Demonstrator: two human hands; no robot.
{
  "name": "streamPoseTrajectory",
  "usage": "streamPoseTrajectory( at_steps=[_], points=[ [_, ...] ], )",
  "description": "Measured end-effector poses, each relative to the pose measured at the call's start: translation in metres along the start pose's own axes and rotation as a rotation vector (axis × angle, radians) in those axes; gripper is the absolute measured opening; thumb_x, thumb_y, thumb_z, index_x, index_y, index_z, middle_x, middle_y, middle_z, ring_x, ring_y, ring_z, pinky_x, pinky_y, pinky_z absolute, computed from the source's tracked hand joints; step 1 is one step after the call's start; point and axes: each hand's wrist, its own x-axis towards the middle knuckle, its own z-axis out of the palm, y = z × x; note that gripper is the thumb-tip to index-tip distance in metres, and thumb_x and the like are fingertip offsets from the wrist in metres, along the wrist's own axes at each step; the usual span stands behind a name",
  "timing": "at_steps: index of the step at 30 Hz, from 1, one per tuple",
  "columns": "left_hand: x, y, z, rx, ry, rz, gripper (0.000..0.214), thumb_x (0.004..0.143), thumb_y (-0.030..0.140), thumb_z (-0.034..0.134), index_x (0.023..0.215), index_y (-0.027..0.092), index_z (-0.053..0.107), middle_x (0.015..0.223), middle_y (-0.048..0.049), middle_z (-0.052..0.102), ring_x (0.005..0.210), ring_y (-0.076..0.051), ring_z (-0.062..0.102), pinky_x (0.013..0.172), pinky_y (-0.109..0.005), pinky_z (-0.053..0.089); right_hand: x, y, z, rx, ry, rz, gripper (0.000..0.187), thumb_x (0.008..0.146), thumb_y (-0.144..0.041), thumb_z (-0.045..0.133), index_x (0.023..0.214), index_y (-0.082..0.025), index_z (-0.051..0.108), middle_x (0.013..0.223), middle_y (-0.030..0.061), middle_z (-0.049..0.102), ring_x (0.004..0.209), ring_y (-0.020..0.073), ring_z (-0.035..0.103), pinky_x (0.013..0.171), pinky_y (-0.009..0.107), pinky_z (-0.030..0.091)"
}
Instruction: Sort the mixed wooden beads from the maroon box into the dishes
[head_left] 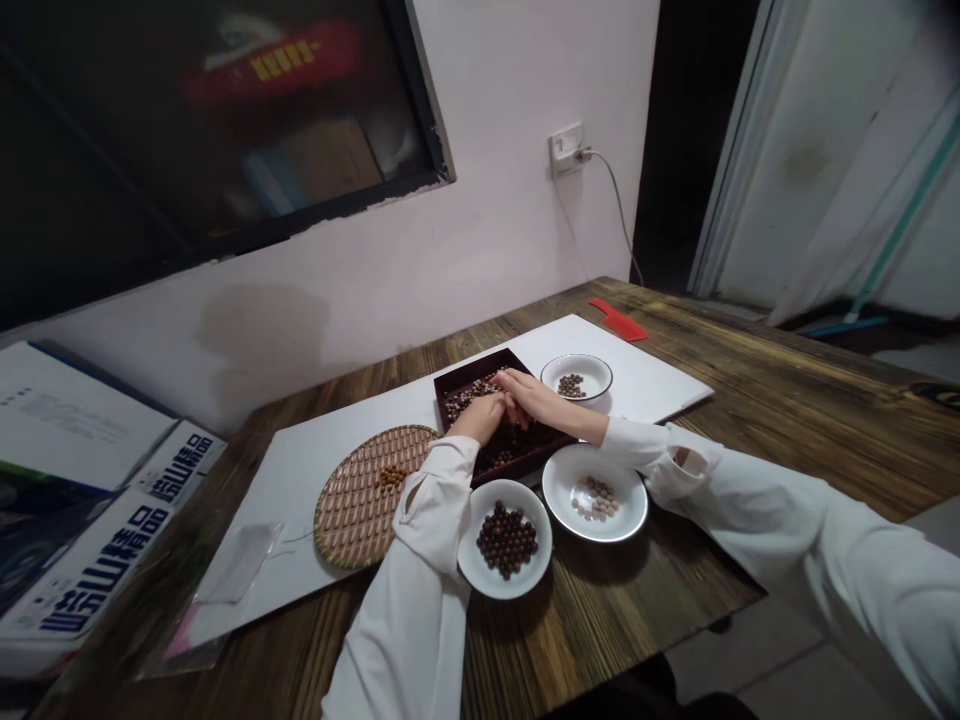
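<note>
Both my hands are inside a dark red square tray (459, 379) filled with mixed beads. My left hand (484, 415) rests on the beads with its fingers curled together. My right hand (529, 393) lies over the beads with its fingers bent down and touching the left hand's fingers. What either hand pinches is hidden. A white bowl of dark brown beads (505, 538) and a white bowl of pale beads (595, 492) stand in front of the tray. A third white bowl with a few brown beads (576, 377) stands behind my right hand.
A round woven mat (367, 490) with a few tan beads lies left of the tray on a white board (300, 460). A red scraper (619, 320) lies at the far end of the wooden table. Printed boxes (97, 520) sit at the left edge, a clear bag (232, 570) beside them.
</note>
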Motion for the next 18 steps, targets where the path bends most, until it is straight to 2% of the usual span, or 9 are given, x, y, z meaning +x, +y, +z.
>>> streamPoseTrajectory(
  at_steps=[3,6,11,18],
  points=[
    [0.003,-0.007,0.005,0.037,-0.038,-0.038,0.032,0.087,0.018,0.030,0.075,0.017,0.059,0.090,-0.0060,0.067,0.088,-0.018,0.059,0.088,-0.032,0.044,0.001,0.003,0.000,-0.012,-0.004,-0.013,0.035,0.097,-0.045,0.027,0.103,-0.015,0.044,0.047,-0.0072,0.051,0.032,0.0067,0.046,0.035,0.017,0.032],
    [0.005,-0.013,0.010,0.123,-0.060,-0.044,0.016,0.079,0.014,0.046,0.084,0.015,0.060,0.094,-0.0083,0.066,0.092,-0.021,0.059,0.088,-0.034,0.044,0.001,0.003,0.000,-0.011,0.010,-0.028,0.033,0.098,-0.043,0.025,0.105,-0.016,0.042,0.046,-0.0079,0.050,0.032,0.0069,0.045,0.036,0.017,0.031],
    [0.006,-0.015,0.011,0.214,-0.093,-0.041,0.015,0.076,0.013,0.053,0.090,0.013,0.060,0.098,-0.0095,0.063,0.091,-0.022,0.059,0.086,-0.033,0.045,0.000,0.001,0.000,-0.016,0.030,-0.012,0.032,0.098,-0.041,0.023,0.108,-0.017,0.040,0.045,-0.0086,0.049,0.032,0.0070,0.045,0.038,0.018,0.031],
    [0.003,-0.010,0.008,0.209,-0.134,-0.072,0.015,0.076,0.014,0.059,0.091,0.012,0.060,0.094,-0.0079,0.063,0.087,-0.020,0.059,0.082,-0.031,0.047,-0.001,0.000,0.000,-0.026,0.042,-0.029,0.032,0.098,-0.042,0.023,0.106,-0.017,0.042,0.046,-0.0088,0.049,0.033,0.0067,0.045,0.038,0.018,0.032]
  ],
)
